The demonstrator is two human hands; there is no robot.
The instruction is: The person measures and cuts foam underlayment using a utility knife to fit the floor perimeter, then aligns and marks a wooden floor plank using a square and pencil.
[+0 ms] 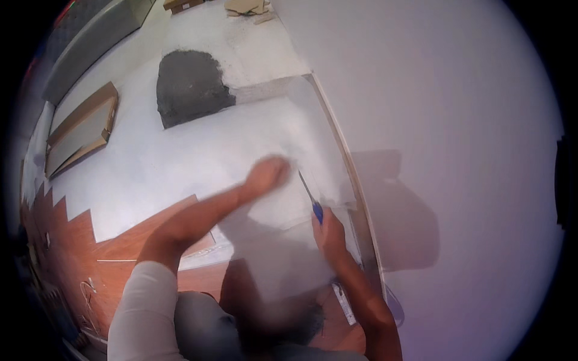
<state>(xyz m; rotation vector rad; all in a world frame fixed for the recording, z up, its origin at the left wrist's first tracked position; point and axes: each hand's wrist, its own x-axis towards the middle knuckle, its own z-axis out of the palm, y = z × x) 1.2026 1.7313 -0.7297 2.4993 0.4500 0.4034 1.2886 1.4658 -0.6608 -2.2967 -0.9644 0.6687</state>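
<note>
My right hand [330, 233] is closed around the blue handle of a slim tool [318, 210]. Its long, thin dark blade points away from me; whether it is a knife or scissors I cannot tell. Ahead and to the left, my left hand [269, 172] is curled and a little blurred, just beside the blade's tip. Anything between its fingers is hidden. Both hands are over a white sheet [198, 157] spread on the floor, near the foot of the wall.
Red-brown floor planks [129, 240] with a stepped edge lie at the left. Beyond the sheet is a dark grey patch [191, 87] on the floor. An open cardboard box [112, 111] stands far left. A pale wall [457, 120] with a skirting strip [352, 174] bounds the right.
</note>
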